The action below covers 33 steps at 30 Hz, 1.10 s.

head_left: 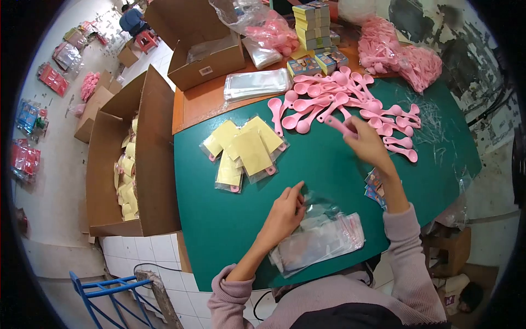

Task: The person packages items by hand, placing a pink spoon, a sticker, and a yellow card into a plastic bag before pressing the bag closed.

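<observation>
A person in a mauve sweater sits at a green tabletop point(329, 164), seen from above their own head. A pile of loose pink spoons point(350, 101) lies spread on the tabletop's far side.

The right hand point(366, 143) is at the near edge of that pile. Its grip is closed, thumb and fingers pinching the handle of a single pink spoon point(338, 125) lifted just off the pile.

Well nearer than the pile, close to the person's chest, lies a stack of clear bags point(329, 238). The left hand point(285, 211) rests at its far edge. Its grip is loosely closed, fingertips pinching the crumpled top bag point(316, 205).

Between the pile and the bag stack, beside the right forearm, are a few small printed cards point(375, 189). Left of the pile sits a fan of filled packets with yellow cards point(246, 151). Further left, off the tabletop's edge, an open cardboard box point(156, 164) holds more such packets.

Beyond the pile are a second stack of clear bags point(257, 83), a column of small printed boxes point(312, 24) and a plastic sack of pink spoons point(402, 55).
</observation>
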{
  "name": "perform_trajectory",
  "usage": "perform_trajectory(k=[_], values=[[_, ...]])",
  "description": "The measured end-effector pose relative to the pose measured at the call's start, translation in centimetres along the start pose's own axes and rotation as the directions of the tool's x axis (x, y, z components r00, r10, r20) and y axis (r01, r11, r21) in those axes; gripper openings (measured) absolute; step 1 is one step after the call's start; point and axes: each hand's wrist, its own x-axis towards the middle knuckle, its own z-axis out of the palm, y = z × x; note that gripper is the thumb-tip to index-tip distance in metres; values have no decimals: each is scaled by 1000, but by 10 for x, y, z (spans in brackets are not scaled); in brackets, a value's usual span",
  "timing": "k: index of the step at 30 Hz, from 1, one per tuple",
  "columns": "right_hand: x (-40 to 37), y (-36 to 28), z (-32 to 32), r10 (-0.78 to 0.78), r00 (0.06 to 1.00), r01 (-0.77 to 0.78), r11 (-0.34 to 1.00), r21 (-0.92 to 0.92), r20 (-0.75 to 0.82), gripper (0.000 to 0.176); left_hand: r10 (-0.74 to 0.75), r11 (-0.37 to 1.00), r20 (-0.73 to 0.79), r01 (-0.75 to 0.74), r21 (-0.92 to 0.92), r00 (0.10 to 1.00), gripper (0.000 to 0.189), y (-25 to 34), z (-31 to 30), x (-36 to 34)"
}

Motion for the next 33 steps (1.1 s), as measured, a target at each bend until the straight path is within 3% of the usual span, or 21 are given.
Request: perform_trajectory(k=[2, 3, 4, 5, 7, 8, 10, 12, 14, 18, 20, 24, 27, 29, 33], values=[[-19, -8, -1, -72, 997, 70, 994, 86, 26, 16, -13, 996, 47, 17, -86, 999, 43, 2, -7, 4], [-30, -20, 0, -5, 993, -43, 918, 393, 120, 16, -21, 994, 85, 29, -101, 996, 35, 4, -11, 4], [-38, -29, 5, 30, 972, -178, 740, 649, 232, 17, -31, 992, 124, 46, -114, 992, 28, 5, -13, 4], [-42, -29, 13, 30, 971, -182, 739, 649, 238, 17, -37, 992, 123, 52, -115, 992, 28, 4, -13, 4], [-47, -25, 30, -62, 997, 27, 818, 574, 40, 19, -178, 964, 89, 192, -185, 980, 16, 3, -12, 6], [-48, -25, 36, -63, 997, 26, 817, 576, 44, 19, -182, 963, 88, 195, -184, 979, 16, -1, -12, 6], [-50, -27, 46, -1, 998, 43, 771, 635, -66, 27, -271, 813, 172, 321, -485, 947, 18, -10, -13, 7], [-52, -35, 43, 20, 992, 61, 794, 604, -126, 32, -297, 750, 222, 370, -548, 929, 19, -11, -18, 7], [-53, -42, 39, 22, 975, 79, 895, 439, -222, 34, -319, 683, 269, 417, -599, 909, 19, -13, -22, 6], [-56, -36, 45, -40, 990, 103, 851, 515, -132, 30, -285, 644, 282, 401, -651, 916, 17, -9, -24, 7], [-58, -43, 47, 13, 987, 113, 645, 756, -159, 24, -297, 660, 312, 430, -616, 902, 19, -9, -25, 7], [-62, -45, 49, -39, 980, 174, 629, 757, -193, 20, -299, 659, 289, 416, -627, 909, 20, -6, -26, 7], [-62, -42, 46, -84, 988, 151, 680, 717, -129, 18, -295, 685, 281, 408, -603, 913, 22, -6, -28, 6], [-62, -38, 42, -113, 984, 169, 825, 539, -136, 18, -308, 678, 253, 398, -618, 917, 22, -6, -28, 5], [-61, -37, 46, -60, 968, 204, 759, 618, -245, 20, -266, 682, 309, 405, -609, 913, 22, -7, -29, 5]])
